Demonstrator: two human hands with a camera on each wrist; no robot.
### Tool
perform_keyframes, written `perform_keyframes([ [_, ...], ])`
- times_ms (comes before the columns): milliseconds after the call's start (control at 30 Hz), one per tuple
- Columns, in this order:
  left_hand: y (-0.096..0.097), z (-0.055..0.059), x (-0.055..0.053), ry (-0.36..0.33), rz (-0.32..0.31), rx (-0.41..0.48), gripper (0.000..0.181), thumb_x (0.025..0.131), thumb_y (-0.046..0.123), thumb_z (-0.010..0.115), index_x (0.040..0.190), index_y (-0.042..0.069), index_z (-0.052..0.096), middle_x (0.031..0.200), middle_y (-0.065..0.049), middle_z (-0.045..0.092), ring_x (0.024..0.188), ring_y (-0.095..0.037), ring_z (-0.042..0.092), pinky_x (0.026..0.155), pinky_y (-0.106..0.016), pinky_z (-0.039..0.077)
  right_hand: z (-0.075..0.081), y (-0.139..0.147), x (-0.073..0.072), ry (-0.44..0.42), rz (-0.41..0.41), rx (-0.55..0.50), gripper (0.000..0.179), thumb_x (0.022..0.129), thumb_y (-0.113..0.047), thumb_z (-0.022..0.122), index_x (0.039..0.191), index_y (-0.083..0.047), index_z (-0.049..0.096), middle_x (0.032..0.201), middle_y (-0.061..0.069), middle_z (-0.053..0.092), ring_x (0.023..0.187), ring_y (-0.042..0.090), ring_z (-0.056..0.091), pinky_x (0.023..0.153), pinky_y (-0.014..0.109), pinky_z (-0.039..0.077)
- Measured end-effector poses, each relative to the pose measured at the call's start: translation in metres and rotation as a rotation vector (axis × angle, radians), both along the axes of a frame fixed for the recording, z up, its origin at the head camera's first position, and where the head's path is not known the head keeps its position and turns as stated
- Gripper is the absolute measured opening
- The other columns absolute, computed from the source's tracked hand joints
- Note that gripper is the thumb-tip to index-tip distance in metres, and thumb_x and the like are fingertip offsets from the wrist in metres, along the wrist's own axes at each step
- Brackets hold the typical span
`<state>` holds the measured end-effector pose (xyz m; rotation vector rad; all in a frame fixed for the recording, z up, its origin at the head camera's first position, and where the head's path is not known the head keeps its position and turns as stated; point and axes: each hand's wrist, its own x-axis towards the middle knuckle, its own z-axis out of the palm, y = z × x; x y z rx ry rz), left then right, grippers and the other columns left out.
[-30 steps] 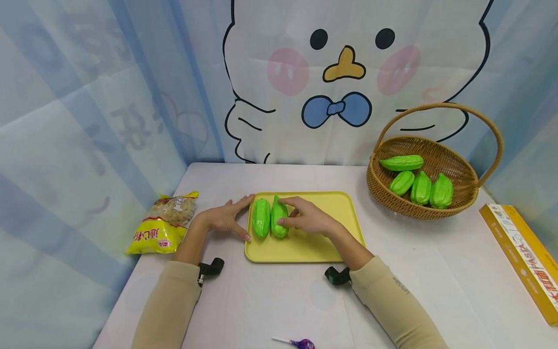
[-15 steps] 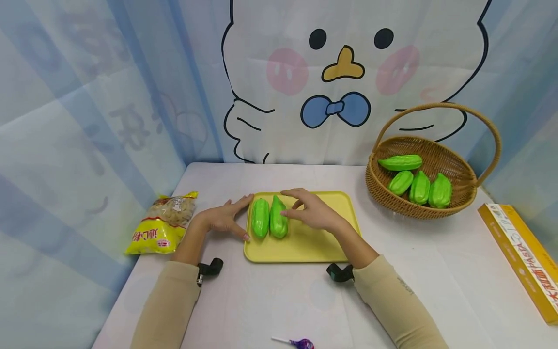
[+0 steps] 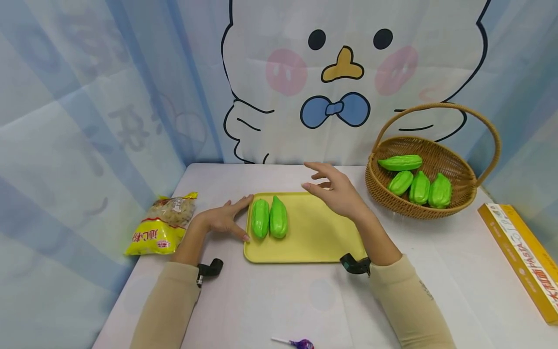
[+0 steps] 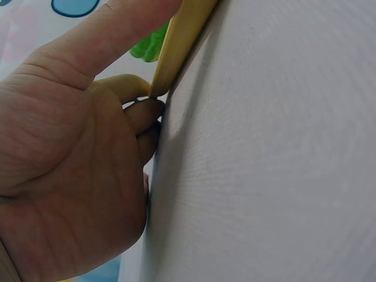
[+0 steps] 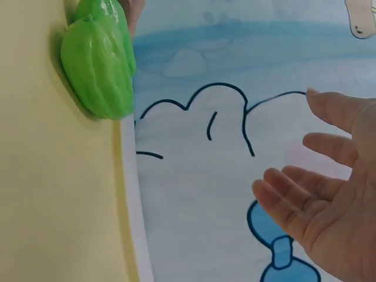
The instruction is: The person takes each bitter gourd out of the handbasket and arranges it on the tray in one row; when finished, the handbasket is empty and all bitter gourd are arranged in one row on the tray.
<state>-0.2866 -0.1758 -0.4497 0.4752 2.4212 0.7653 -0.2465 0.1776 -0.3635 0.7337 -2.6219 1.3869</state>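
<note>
Green glossy gourds, two; probably light, slick; grip mid-body; left hand: fingers spread, at tray edge; right hand: fingers parted, holding nothing

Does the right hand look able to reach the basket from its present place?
Probably yes: the right hand holds nothing, and no object stands between it and the basket.

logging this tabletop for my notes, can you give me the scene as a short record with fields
left hand: touches the left edge of the yellow tray
right hand: raised, holding nothing
on tray: two green ridged gourds, side by side
wicker basket: four similar gourds
far left: food packet
far right: pasta box
near side: lollipop
</note>
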Motion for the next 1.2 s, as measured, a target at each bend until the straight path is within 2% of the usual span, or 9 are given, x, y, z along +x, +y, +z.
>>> perform_keyframes([
  [267, 0.001, 0.000, 0.000, 0.006, -0.002, 0.004, 0.138, 0.067, 0.052, 0.096, 0.168, 0.036, 0.004, 0.177, -0.001, -0.001, 0.159, -0.048, -0.012, 0.122, -0.075, -0.005, 0.008, 0.029, 0.000, 0.101, -0.062, -0.010, 0.055, 0.102, -0.024, 0.069, 0.153, -0.013, 0.052, 0.158, 0.012, 0.049, 0.134, 0.038, 0.056, 0.106, 0.057, 0.052],
  [500, 0.002, 0.000, 0.000, 0.015, -0.006, -0.002, 0.137, 0.067, 0.052, 0.095, 0.169, 0.036, 0.004, 0.177, -0.001, 0.000, 0.159, -0.049, -0.010, 0.122, -0.076, -0.004, 0.012, 0.063, 0.000, 0.174, -0.165, 0.045, 0.052, 0.102, -0.020, 0.069, 0.151, -0.011, 0.055, 0.155, 0.015, 0.052, 0.130, 0.039, 0.057, 0.104, 0.060, 0.052],
  [700, 0.003, 0.001, 0.001, 0.017, -0.004, -0.014, 0.137, 0.068, 0.053, 0.095, 0.168, 0.037, 0.004, 0.177, 0.000, 0.000, 0.160, -0.048, -0.010, 0.122, -0.076, -0.004, 0.020, 0.088, -0.001, 0.167, -0.250, 0.110, 0.050, 0.102, -0.022, 0.069, 0.149, -0.011, 0.057, 0.152, 0.016, 0.052, 0.129, 0.038, 0.056, 0.104, 0.062, 0.051],
  [867, 0.002, 0.000, 0.000, 0.010, 0.002, -0.011, 0.137, 0.067, 0.052, 0.095, 0.168, 0.037, 0.003, 0.177, 0.000, -0.001, 0.160, -0.047, -0.011, 0.122, -0.075, -0.004, 0.026, 0.104, -0.004, 0.195, -0.269, 0.143, 0.050, 0.102, -0.020, 0.069, 0.148, -0.008, 0.057, 0.151, 0.019, 0.052, 0.128, 0.037, 0.054, 0.104, 0.062, 0.050],
  [1000, 0.002, -0.001, 0.000, 0.009, 0.001, -0.001, 0.138, 0.067, 0.053, 0.095, 0.168, 0.036, 0.004, 0.177, 0.000, -0.001, 0.160, -0.048, -0.011, 0.122, -0.076, -0.004, 0.029, 0.116, -0.007, 0.200, -0.295, 0.181, 0.049, 0.102, -0.021, 0.068, 0.147, -0.006, 0.058, 0.151, 0.020, 0.051, 0.135, 0.039, 0.050, 0.107, 0.061, 0.047],
  [1200, 0.001, 0.000, 0.003, 0.022, -0.004, -0.001, 0.136, 0.068, 0.052, 0.095, 0.168, 0.036, 0.004, 0.177, 0.000, 0.000, 0.160, -0.047, -0.011, 0.123, -0.074, -0.004, 0.036, 0.132, -0.009, 0.149, -0.333, 0.236, 0.051, 0.103, -0.029, 0.067, 0.148, -0.006, 0.056, 0.154, 0.022, 0.048, 0.137, 0.045, 0.046, 0.106, 0.062, 0.044],
])
